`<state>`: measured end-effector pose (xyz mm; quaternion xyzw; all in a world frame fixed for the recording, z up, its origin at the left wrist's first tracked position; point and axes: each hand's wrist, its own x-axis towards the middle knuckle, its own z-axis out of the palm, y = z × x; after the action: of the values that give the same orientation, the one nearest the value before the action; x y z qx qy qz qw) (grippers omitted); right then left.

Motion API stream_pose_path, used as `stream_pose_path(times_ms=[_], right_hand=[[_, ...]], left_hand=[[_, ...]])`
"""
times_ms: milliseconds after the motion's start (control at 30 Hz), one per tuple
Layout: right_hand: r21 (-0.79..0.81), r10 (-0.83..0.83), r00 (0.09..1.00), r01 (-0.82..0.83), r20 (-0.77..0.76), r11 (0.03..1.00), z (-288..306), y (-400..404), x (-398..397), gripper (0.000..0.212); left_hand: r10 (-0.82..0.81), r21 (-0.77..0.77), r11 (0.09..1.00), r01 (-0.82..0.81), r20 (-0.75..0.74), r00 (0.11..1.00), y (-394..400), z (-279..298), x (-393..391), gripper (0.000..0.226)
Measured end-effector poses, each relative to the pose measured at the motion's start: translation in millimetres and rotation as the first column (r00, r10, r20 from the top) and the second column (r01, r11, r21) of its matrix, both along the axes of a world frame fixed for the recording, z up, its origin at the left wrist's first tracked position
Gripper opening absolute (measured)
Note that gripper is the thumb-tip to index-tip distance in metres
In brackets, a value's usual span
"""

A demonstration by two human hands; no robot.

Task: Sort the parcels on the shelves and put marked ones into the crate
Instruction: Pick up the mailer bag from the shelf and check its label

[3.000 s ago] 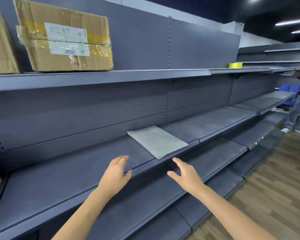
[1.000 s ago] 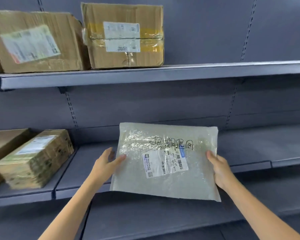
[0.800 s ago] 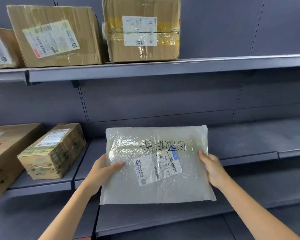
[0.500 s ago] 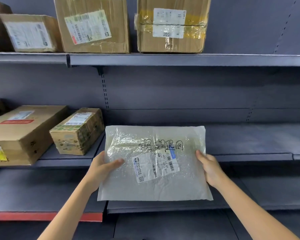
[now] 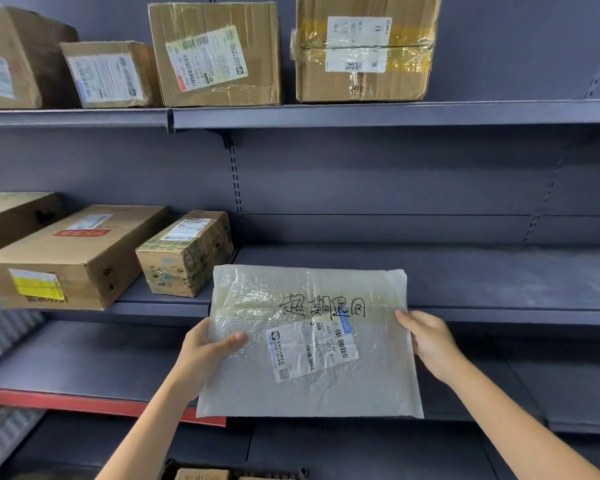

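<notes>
— Where's the parcel?

— The bubble mailer (image 5: 309, 344) with handwritten marks is up in front of the middle shelf (image 5: 499, 315), between my hands. My left hand (image 5: 205, 351) pinches its left edge, thumb on the front; my right hand (image 5: 430, 341) grips the right edge.

— Nearby?

— Cardboard boxes (image 5: 184, 252) left on that shelf.

A parcel depot or stockroom: long grey metal shelving (image 5: 395, 114) with slotted uprights (image 5: 234, 174) carries taped cardboard boxes (image 5: 361, 50) bearing printed shipping labels (image 5: 207, 57) with barcodes, row above row.
</notes>
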<state>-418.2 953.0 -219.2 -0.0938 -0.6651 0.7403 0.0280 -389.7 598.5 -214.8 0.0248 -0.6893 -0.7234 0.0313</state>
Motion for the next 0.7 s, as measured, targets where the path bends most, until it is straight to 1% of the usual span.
stream_pose_path(times_ms=[33, 67, 100, 133, 167, 200, 233, 267, 300, 333, 367, 400, 433, 500, 533, 600, 700], right_hand=[[0.063, -0.010, 0.999, 0.013, -0.041, 0.998, 3.3, -1.3, -1.2, 0.005], [0.146, -0.029, 0.995, 0.042, -0.091, 0.988, 7.4, -2.1, -3.2, 0.013], [0.232, -0.039, 0.990, 0.069, -0.135, 0.970, 12.6, -2.2, -6.6, 0.025], [0.315, -0.037, 0.985, 0.089, -0.167, 0.945, 19.0, -2.5, -10.0, 0.041], [0.400, -0.010, 0.983, 0.084, -0.184, 0.913, 25.6, -3.2, -13.4, 0.057], [0.496, 0.048, 0.981, 0.053, -0.189, 0.867, 31.7, -5.1, -16.1, 0.068], [0.610, 0.125, 0.977, 0.006, -0.171, 0.793, 37.4, -9.0, -17.8, 0.074], [0.721, 0.208, 0.971, -0.061, -0.116, 0.690, 41.6, -13.9, -19.1, 0.079], [0.799, 0.290, 0.956, -0.143, -0.041, 0.584, 45.1, -19.7, -19.8, 0.082], [0.840, 0.367, 0.929, -0.233, 0.043, 0.491, 47.5, -24.8, -21.1, 0.081], [0.848, 0.431, 0.893, -0.322, 0.126, 0.420, 49.7, -29.7, -22.1, 0.075], [0.835, 0.479, 0.855, -0.405, 0.200, 0.373, 50.3, -33.6, -22.0, 0.065], [0.813, 0.515, 0.816, -0.474, 0.262, 0.338, 48.4, -36.2, -21.8, 0.058], [0.771, 0.565, 0.751, -0.567, 0.340, 0.290, 38.6, -40.0, -20.1, 0.051], [0.745, 0.584, 0.727, -0.601, 0.360, 0.289, 31.3, -41.7, -18.6, 0.049], [0.684, 0.616, 0.691, -0.657, 0.379, 0.316, 14.7, -46.4, -13.8, 0.044], [0.633, 0.639, 0.658, -0.701, 0.398, 0.328, -10.8, -55.2, -3.1, 0.033]], left_hand=[[-0.004, -0.003, 1.000, 0.004, -0.007, 1.000, -2.1, 0.1, 1.8, 0.071], [-0.009, -0.012, 1.000, 0.009, -0.013, 1.000, -4.3, 0.4, 3.4, 0.070], [-0.021, -0.021, 1.000, 0.021, -0.017, 1.000, -6.5, 1.1, 4.8, 0.069], [-0.042, -0.021, 0.999, 0.042, -0.022, 0.999, -8.8, 2.1, 6.0, 0.070], [-0.068, -0.015, 0.998, 0.068, -0.024, 0.997, -10.4, 3.2, 7.0, 0.074], [-0.090, -0.012, 0.996, 0.090, -0.022, 0.996, -11.4, 4.4, 7.9, 0.078], [-0.107, -0.015, 0.994, 0.107, -0.019, 0.994, -11.8, 5.5, 8.9, 0.081], [-0.124, -0.018, 0.992, 0.123, -0.017, 0.992, -11.8, 6.5, 10.2, 0.084], [-0.140, -0.020, 0.990, 0.140, -0.015, 0.990, -11.3, 7.3, 11.6, 0.087], [-0.151, -0.023, 0.988, 0.151, -0.012, 0.988, -11.4, 7.7, 13.2, 0.089], [-0.157, -0.029, 0.987, 0.157, -0.010, 0.987, -12.1, 7.8, 14.8, 0.090], [-0.162, -0.036, 0.986, 0.162, -0.003, 0.987, -13.7, 6.9, 16.6, 0.090], [-0.168, -0.043, 0.985, 0.168, 0.013, 0.986, -16.0, 5.1, 18.9, 0.089], [-0.171, -0.047, 0.984, 0.174, 0.062, 0.983, -21.5, -1.5, 26.3, 0.087], [-0.169, -0.042, 0.984, 0.173, 0.089, 0.982, -24.1, -6.4, 31.0, 0.086], [-0.151, -0.030, 0.987, 0.157, 0.149, 0.977, -28.8, -20.0, 41.2, 0.079], [-0.112, -0.018, 0.993, 0.120, 0.237, 0.965, -35.8, -42.9, 57.1, 0.054]])
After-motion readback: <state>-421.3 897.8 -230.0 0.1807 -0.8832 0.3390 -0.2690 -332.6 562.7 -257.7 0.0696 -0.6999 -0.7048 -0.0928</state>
